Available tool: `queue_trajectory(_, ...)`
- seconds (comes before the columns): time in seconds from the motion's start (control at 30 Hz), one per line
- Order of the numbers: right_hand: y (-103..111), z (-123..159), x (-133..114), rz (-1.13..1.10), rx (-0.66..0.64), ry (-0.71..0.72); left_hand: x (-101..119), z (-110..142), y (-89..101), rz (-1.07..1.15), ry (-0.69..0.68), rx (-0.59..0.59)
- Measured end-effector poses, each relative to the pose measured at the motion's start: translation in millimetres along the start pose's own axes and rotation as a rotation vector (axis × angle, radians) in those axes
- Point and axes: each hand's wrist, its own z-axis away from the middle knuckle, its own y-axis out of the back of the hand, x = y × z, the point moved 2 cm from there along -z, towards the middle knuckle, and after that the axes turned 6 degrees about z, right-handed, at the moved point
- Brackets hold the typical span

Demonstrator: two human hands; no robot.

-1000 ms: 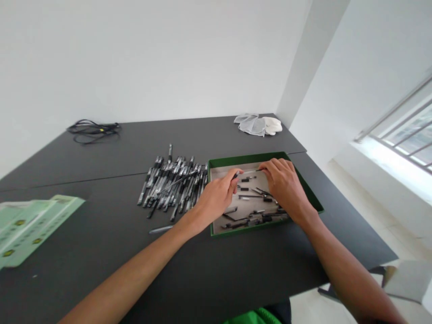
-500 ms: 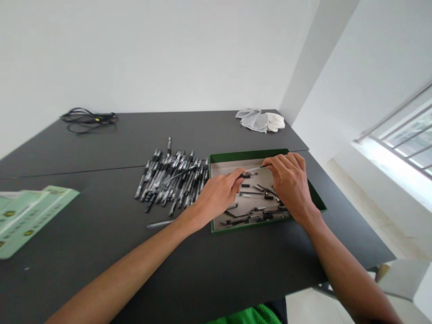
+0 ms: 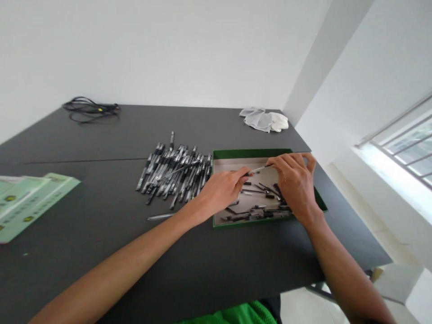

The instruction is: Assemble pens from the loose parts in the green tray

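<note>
Over a shallow green box (image 3: 251, 154) my two hands hold one thin pen part (image 3: 259, 169) between them. My left hand (image 3: 221, 191) pinches its near end, and my right hand (image 3: 294, 182) pinches its far end with fingertips closed. The box has a grey floor strewn with several loose black and clear pen parts (image 3: 259, 211). A pile of black pens (image 3: 173, 175) lies on the black table (image 3: 101, 243) just left of the box. One clear pen barrel (image 3: 160, 217) lies alone near my left forearm.
Green printed leaflets (image 3: 30, 202) lie at the table's left edge. A coiled black cable (image 3: 88, 109) sits at the far left corner, and white gloves (image 3: 266, 119) at the far right corner. The table's right edge drops beside a window.
Both hands have stayed over the box holding the thin part; they lifted it slightly and the view shifted a little to the right.
</note>
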Motion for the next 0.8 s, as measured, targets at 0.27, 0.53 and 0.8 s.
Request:
queue_trajectory(0.27, 6, 2, -17, -0.023, -0.083, 0.25, 0, -2, -1.0, 0.03, -0.05, -0.045)
queue_trajectory(0.53, 5, -1, -17, -0.12, -0.013, 0.101, 0, 0, 4.8, 0.319, 0.008, 0.089)
queue_trajectory(0.8, -29, 9, -3, -0.222, -0.725, 0.221, 1, -1, 2.8, 0.194, 0.039, 0.027)
